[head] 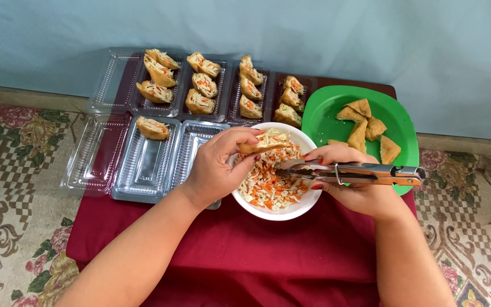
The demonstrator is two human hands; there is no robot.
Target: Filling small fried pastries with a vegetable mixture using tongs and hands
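Shiny metal tongs (pixel 353 172) are gleaming; clear glossy plastic trays (pixel 143 165) are resting on matt maroon cloth (pixel 245 256).

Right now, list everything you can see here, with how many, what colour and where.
Filled tofu pockets: thirteen, golden, in the clear trays, plus one in the left hand.
Clear plastic trays: several, on the left and back of the table.
White bowl: one, centre, holding shredded white and orange vegetables.
Green plate: one, right, with about five plain fried tofu pieces.
Red tablecloth: one, covering the table.
Patterned rug: underneath.
Metal tongs: one, over the bowl.
Left hand: holds a pocket.
Right hand: holds the tongs.
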